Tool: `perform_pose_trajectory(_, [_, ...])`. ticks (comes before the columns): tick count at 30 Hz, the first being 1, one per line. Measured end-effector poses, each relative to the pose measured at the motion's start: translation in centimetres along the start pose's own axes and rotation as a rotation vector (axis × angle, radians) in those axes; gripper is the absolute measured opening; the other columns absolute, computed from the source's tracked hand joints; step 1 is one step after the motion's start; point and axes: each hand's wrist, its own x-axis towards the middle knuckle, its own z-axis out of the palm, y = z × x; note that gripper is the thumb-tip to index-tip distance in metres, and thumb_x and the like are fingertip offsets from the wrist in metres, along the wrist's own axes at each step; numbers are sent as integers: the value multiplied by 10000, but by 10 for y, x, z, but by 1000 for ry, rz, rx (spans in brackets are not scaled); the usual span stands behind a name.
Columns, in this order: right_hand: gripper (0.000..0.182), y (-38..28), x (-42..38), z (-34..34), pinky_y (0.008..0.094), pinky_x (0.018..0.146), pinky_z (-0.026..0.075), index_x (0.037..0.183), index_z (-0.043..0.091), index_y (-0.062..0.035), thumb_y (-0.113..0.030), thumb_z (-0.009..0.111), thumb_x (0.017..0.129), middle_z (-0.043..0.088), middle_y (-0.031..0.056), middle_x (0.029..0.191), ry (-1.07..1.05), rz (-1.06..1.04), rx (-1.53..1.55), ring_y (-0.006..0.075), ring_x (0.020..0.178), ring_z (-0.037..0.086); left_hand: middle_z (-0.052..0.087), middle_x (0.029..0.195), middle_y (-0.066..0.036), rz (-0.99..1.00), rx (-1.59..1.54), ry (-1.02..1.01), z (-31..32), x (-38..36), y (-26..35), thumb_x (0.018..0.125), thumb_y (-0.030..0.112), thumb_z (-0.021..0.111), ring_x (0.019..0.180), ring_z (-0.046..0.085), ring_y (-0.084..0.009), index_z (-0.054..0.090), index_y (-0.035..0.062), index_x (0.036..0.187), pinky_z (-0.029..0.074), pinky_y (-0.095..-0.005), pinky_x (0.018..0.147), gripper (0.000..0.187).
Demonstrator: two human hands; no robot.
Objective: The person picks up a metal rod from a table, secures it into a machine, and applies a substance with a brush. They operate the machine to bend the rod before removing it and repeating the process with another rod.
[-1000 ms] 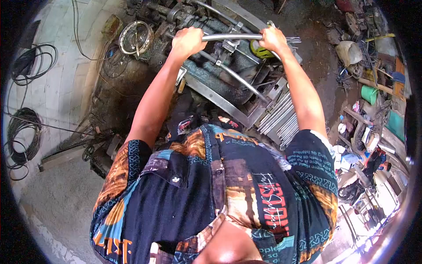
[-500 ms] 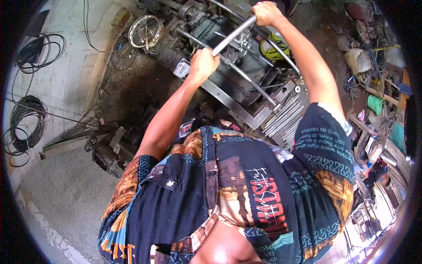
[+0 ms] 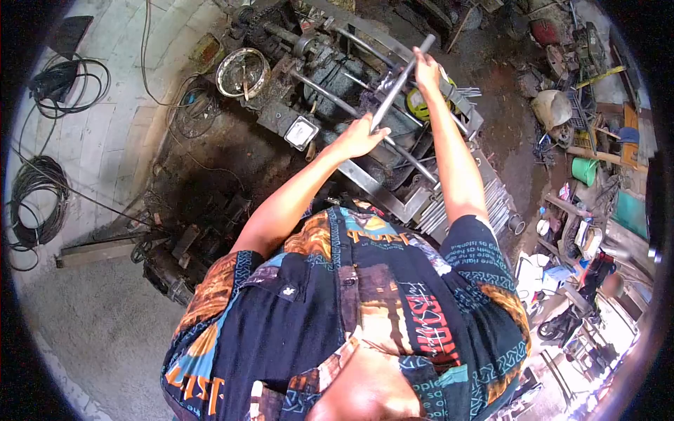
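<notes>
A straight grey metal rod (image 3: 395, 91) slants over a greasy machine with a metal frame (image 3: 372, 184) and several long bars. Around the rod's upper part, a little below its tip, the fingers of my right hand (image 3: 427, 74) are closed. My left hand (image 3: 360, 137) grips the rod's lower end, with the thumb out to the side. Beneath the hands, a thin bar (image 3: 326, 93) of the machine runs diagonally. A yellow-green object (image 3: 418, 105) lies partly hidden behind the rod and my right hand.
A round pan (image 3: 243, 72) with a stick in it rests on the machine's left part, near a white-faced box (image 3: 301, 133). Several metal rods (image 3: 484, 207) lie at its right end. Coiled cable (image 3: 38, 200), a green bucket (image 3: 584, 170) and scrap surround the area.
The rod has turned to a steeper slant. My right hand has moved down, leaving the rod's tip sticking out above it; my left hand has shifted down and right, its thumb now out.
</notes>
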Motion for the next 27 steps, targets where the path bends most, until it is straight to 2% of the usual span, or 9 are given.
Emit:
perform_pose_trajectory(3, [464, -8, 0, 10, 383, 693, 518, 1032, 637, 20, -248, 781, 681, 693, 170, 827, -128, -148, -161, 257, 747, 674, 650, 1013, -194, 71, -145, -23, 0, 5, -16, 941, 518, 487, 863, 636, -268, 565, -58, 1076, 501, -370, 717, 597])
perform_pose_trajectory(7, [315, -33, 21, 33, 386, 614, 518, 821, 669, 47, -226, 699, 668, 674, 195, 744, -358, -216, -416, 262, 684, 675, 579, 759, -32, -21, -391, 86, -33, -1, -24, 990, 565, 312, 644, 528, -122, 615, 12, 1063, 446, -281, 624, 635])
perform_pose_trajectory(12, [475, -72, -23, 44, 412, 951, 475, 1194, 628, -62, -91, 542, 728, 625, 247, 1154, -580, -248, -623, 343, 1099, 607, 586, 700, -22, -65, -657, 524, -86, -6, -68, 1002, 555, 272, 587, 553, -103, 628, 5, 1002, 428, -238, 527, 655])
perform_pose_trajectory(13, [438, -65, -36, 42, 403, 933, 480, 1177, 640, -78, -115, 520, 757, 657, 236, 1081, -531, -363, -593, 344, 1020, 635, 584, 704, -26, -103, -709, 598, -96, -9, -77, 1002, 557, 269, 579, 553, -104, 617, 15, 1017, 421, -242, 514, 644])
perform_pose_trajectory(16, [399, -54, -63, 27, 537, 1136, 208, 1138, 686, -144, -312, 474, 845, 597, 160, 1247, -641, -548, -782, 344, 1300, 424, 580, 716, -27, -118, -738, 697, -111, -21, -103, 1002, 556, 269, 571, 547, -111, 595, 28, 1051, 409, -239, 508, 622])
perform_pose_trajectory(19, [337, -30, -95, 7, 587, 1135, 169, 1104, 696, -130, -283, 555, 838, 404, 156, 1440, -413, -685, -830, 384, 1393, 235, 578, 720, -28, -148, -771, 696, -105, -26, -114, 1001, 558, 275, 579, 546, -120, 590, 34, 1052, 405, -242, 509, 614])
perform_pose_trajectory(21, [429, -13, -105, -4, 574, 1114, 239, 1242, 601, -132, -159, 575, 814, 363, 208, 1444, -303, -723, -918, 419, 1361, 294, 593, 721, -28, -150, -788, 689, -97, -26, -111, 1010, 513, 304, 573, 550, -109, 596, 30, 1018, 404, -244, 512, 565])
perform_pose_trajectory(23, [587, -4, -110, -15, 557, 1082, 308, 1366, 467, -162, -48, 544, 795, 342, 231, 1443, -197, -556, -586, 429, 1300, 389, 598, 728, -33, -151, -796, 674, -89, -24, -108, 1012, 505, 304, 579, 556, -112, 594, 24, 1035, 414, -246, 512, 563])
perform_pose_trajectory(27, [444, 9, -82, -33, 540, 1081, 312, 1332, 515, -240, -175, 560, 895, 567, 98, 1224, -60, -747, -724, 304, 1213, 495, 579, 763, -41, -150, -763, 596, -80, -24, -107, 1002, 543, 302, 630, 548, -121, 567, 33, 1097, 413, -255, 542, 582])
